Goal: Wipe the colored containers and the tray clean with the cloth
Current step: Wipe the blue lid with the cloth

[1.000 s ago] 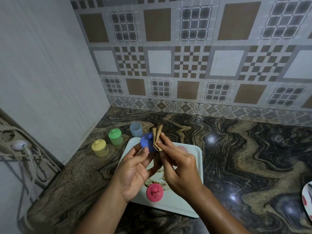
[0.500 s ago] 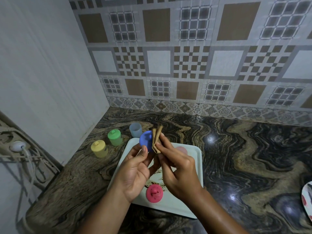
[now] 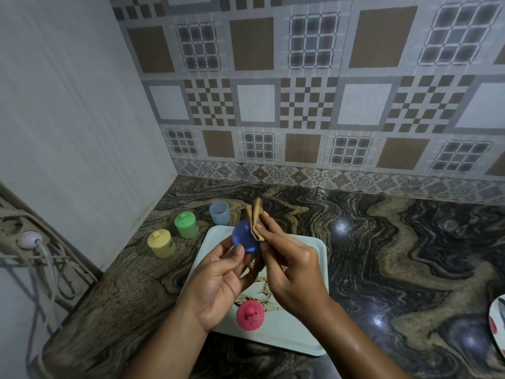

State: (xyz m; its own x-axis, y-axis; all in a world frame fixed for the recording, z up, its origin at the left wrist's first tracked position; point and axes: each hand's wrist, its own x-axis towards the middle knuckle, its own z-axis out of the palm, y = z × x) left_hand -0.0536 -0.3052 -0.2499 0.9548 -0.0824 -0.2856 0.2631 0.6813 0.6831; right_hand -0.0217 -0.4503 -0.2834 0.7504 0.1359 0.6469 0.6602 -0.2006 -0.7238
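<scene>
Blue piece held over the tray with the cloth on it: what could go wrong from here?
1. The left hand seems to hold the blue piece by fingertips only, above the tray. Pressure from the cloth pinched in the right hand could knock it loose into the brown smear or onto the pink container.
2. The cloth's lower edge looks dark-stained, so it may spread dirt rather than lift it.

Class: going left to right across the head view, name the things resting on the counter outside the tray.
yellow lidded container, green lidded container, pale blue lidless cup, plate cut off by the right edge.
</scene>
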